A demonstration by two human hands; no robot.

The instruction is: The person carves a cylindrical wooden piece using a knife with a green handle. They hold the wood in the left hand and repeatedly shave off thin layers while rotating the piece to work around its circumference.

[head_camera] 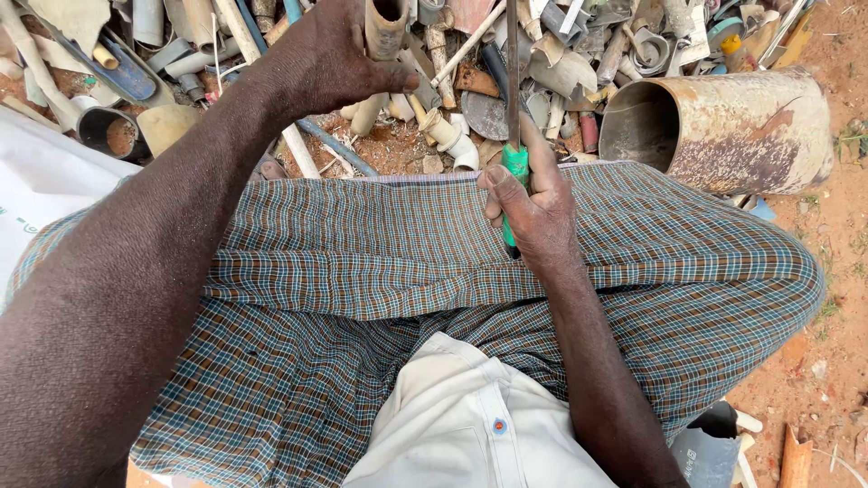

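Note:
My left hand (330,54) reaches out over a scrap heap and grips a dirty tan plastic pipe piece (386,32) near its open end. My right hand (533,203) rests over my lap, closed around the green handle (515,163) of a long dark metal blade (512,63) that points away from me into the heap. The blade runs just right of the pipe piece; whether they touch is unclear. A checked cloth (362,271) covers my knees under both arms.
The heap of broken plastic pipes and fittings (561,54) fills the ground ahead. A large rusty metal cylinder (723,122) lies at the right. A white sack (45,181) lies left. Reddish soil (832,361) lies at the right, with pipe scraps near my right side.

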